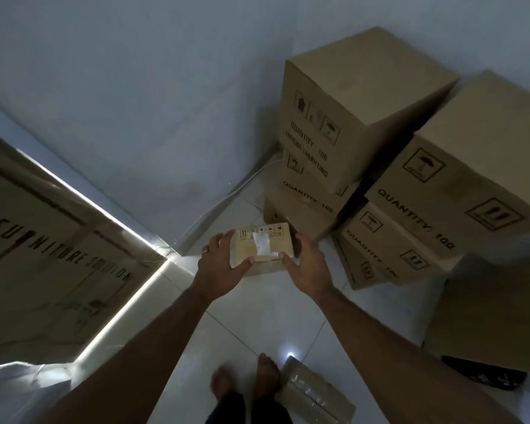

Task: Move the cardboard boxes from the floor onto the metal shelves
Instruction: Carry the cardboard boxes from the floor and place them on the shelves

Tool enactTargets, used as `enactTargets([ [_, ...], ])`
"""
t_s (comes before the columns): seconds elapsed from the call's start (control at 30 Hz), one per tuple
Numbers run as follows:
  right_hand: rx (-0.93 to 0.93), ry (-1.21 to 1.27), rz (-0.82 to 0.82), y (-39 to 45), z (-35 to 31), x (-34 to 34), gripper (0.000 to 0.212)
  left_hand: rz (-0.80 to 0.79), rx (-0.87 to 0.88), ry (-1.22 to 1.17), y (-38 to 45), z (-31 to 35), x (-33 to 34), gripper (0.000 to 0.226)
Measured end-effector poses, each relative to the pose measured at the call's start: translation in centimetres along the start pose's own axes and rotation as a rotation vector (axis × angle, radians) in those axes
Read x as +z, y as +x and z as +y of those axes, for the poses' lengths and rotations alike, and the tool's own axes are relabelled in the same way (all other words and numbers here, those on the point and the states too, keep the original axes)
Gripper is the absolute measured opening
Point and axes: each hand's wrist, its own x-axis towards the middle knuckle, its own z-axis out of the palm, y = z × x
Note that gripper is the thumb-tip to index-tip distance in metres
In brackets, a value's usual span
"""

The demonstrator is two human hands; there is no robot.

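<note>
1. A small tan box (262,246), bearing a white tape strip and handling symbols, is sitting at centre above the floor (257,316).
2. Left hand (219,266) and right hand (306,269) are gripping its sides.
3. Stacked boxes (358,117) are standing at two o'clock.

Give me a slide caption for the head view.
Both hands, left and right, grip a small cardboard box beside stacked cartons.

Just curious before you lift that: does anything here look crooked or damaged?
The top box of the stack by the wall sits twisted, overhanging the box beneath. The small box in both hands has a torn white label.
</note>
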Motion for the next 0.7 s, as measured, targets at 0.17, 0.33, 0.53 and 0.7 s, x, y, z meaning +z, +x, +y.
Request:
enactTargets([
  [0.17, 0.085, 0.005, 0.000, 8.2, 3.8, 4.9, 0.071, -0.047, -0.035, -0.053, 9.5, -4.0, 4.5, 0.092],
  [0.33, 0.100, 0.022, -0.018, 15.4, 8.6, 10.6, 0.069, -0.054, -0.042, -0.072, 16.8, -9.1, 10.1, 0.089],
  [0.53, 0.156, 0.047, -0.014, 22.8, 14.4, 16.7, 0.082, -0.083, -0.060, -0.091, 23.4, -14.7, 17.2, 0.094],
  [0.7, 0.229, 0.041, -0.030, 26.0, 18.7, 20.2, 0.084, -0.094, -0.173, -0.164, 26.3, -18.0, 22.0, 0.113],
])
